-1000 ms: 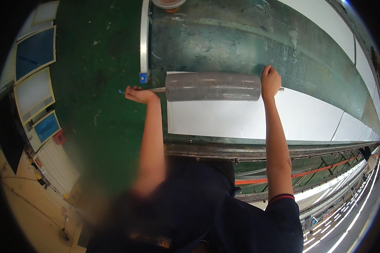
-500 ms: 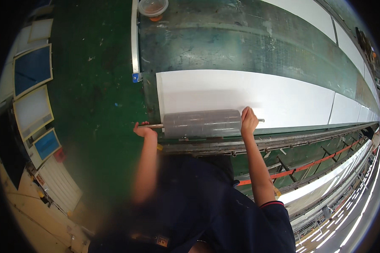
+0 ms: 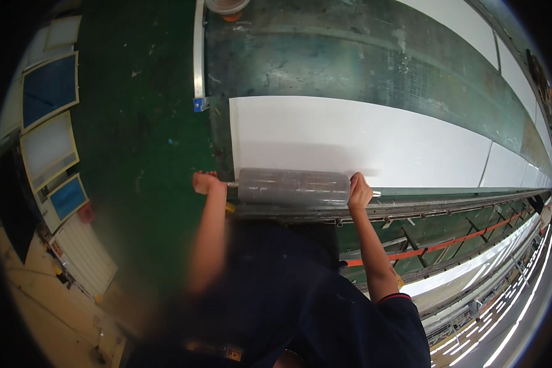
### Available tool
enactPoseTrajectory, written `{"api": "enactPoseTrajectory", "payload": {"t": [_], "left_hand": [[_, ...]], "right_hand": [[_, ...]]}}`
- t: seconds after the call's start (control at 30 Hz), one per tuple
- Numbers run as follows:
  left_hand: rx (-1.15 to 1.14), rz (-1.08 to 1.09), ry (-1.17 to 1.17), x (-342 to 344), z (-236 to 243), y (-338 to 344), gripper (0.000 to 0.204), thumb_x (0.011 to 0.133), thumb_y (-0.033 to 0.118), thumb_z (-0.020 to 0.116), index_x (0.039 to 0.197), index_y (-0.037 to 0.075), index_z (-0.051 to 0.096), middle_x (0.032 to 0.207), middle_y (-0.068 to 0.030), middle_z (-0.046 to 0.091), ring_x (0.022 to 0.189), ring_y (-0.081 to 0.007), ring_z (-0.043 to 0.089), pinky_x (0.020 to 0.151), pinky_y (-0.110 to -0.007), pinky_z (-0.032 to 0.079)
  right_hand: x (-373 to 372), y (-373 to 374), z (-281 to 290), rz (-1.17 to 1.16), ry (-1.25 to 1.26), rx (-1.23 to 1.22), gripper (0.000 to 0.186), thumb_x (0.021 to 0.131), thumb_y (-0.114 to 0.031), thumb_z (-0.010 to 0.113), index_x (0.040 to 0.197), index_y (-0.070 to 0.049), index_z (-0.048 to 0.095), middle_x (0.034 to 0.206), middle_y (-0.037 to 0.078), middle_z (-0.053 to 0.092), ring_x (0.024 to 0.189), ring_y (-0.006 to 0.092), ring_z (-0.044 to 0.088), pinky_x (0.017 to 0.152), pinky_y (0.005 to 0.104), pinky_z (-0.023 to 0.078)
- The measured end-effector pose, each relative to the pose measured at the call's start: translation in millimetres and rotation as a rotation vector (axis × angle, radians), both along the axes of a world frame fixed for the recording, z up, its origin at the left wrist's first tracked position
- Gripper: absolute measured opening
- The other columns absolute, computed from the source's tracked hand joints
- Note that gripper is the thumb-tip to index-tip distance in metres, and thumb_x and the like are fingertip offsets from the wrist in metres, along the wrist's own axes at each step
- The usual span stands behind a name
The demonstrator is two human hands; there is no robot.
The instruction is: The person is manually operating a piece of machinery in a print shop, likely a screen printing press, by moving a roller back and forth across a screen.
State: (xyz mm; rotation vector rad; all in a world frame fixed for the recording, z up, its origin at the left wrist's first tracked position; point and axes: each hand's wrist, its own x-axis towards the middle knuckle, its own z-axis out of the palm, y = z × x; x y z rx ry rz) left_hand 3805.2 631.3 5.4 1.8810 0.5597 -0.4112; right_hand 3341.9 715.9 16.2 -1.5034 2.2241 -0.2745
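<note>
A grey, film-like cylinder on a metal rod, a roller (image 3: 294, 187), lies sideways in front of me, over the near edge of a white sheet (image 3: 313, 126). My left hand (image 3: 208, 183) is closed round the rod's left end, beyond the edge of the sheet. At the other end, my right hand (image 3: 360, 192) has its fingers curled round the rod, close against the cylinder. A short piece of metal rod (image 3: 376, 194) sticks out to the right of that hand. The roller hides part of the sheet's near edge.
The sheet rests on a long, stained green table (image 3: 325, 61). A metal straightedge (image 3: 199, 55) with a blue end piece lies along the left, near a plastic tub (image 3: 228, 6). A metal rail (image 3: 411, 210) follows the table's near edge. Framed screens (image 3: 50, 92) stand at far left.
The roller and both hands have come slightly nearer to my body, across the sheet's near edge. The fingers of my left hand have closed round the rod.
</note>
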Motion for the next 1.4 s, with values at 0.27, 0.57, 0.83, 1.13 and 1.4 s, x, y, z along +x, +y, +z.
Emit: {"api": "enactPoseTrajectory", "payload": {"t": [0.27, 0.57, 0.83, 1.13, 1.4], "left_hand": [[0.131, -0.095, -0.072, -8, -1, -84, 0.023, 0.098, 0.009, 0.049, 0.113, -0.002, 0.062, 0.095, -0.0175, 0.066, 0.066, -0.0259, 0.062, 0.054, -0.033, 0.056], [0.246, -0.22, -0.242, 41, -19, -153, 0.022, 0.102, 0.01, 0.048, 0.116, 0.002, 0.062, 0.124, -0.0215, 0.068, 0.103, -0.0415, 0.071, 0.085, -0.051, 0.059], [0.523, -0.487, -0.395, -17, 3, -117, 0.022, 0.097, 0.007, 0.047, 0.117, 0.005, 0.054, 0.127, -0.0192, 0.057, 0.111, -0.0406, 0.063, 0.091, -0.053, 0.055], [0.631, -0.661, -0.504, -30, 23, -14, 0.02, 0.098, 0.013, 0.05, 0.116, 0.008, 0.059, 0.125, -0.0163, 0.055, 0.107, -0.0388, 0.063, 0.088, -0.052, 0.053], [0.436, -0.932, -0.485, 37, -5, 81, 0.019, 0.095, 0.016, 0.059, 0.103, 0.014, 0.076, 0.104, -0.0131, 0.076, 0.098, -0.0342, 0.071, 0.084, -0.045, 0.055]], "right_hand": [[-4, -106, 12, 0.11, 0.074, -0.283, 0.028, 0.105, -0.021, 0.048, 0.083, -0.01, 0.059, 0.074, 0.015, 0.064, 0.065, 0.0389, 0.062, 0.059, 0.0493, 0.048], [20, -215, 10, 0.042, 0.065, -0.386, 0.031, 0.105, -0.027, 0.048, 0.084, -0.01, 0.062, 0.075, 0.016, 0.068, 0.067, 0.0405, 0.066, 0.059, 0.0515, 0.049], [16, -164, 17, 0.004, 0.11, -0.324, 0.031, 0.104, -0.026, 0.048, 0.082, -0.009, 0.062, 0.077, 0.015, 0.069, 0.067, 0.0402, 0.066, 0.06, 0.0507, 0.05], [13, -38, 14, 0.083, 0.25, -0.325, 0.03, 0.104, -0.022, 0.047, 0.08, -0.009, 0.06, 0.067, 0.014, 0.061, 0.063, 0.0372, 0.062, 0.062, 0.0495, 0.046], [10, 14, 33, 0.214, 0.094, -0.061, 0.053, 0.108, -0.038, 0.04, 0.079, -0.005, 0.071, 0.073, 0.024, 0.069, 0.071, 0.0466, 0.067, 0.069, 0.0573, 0.052]]}}
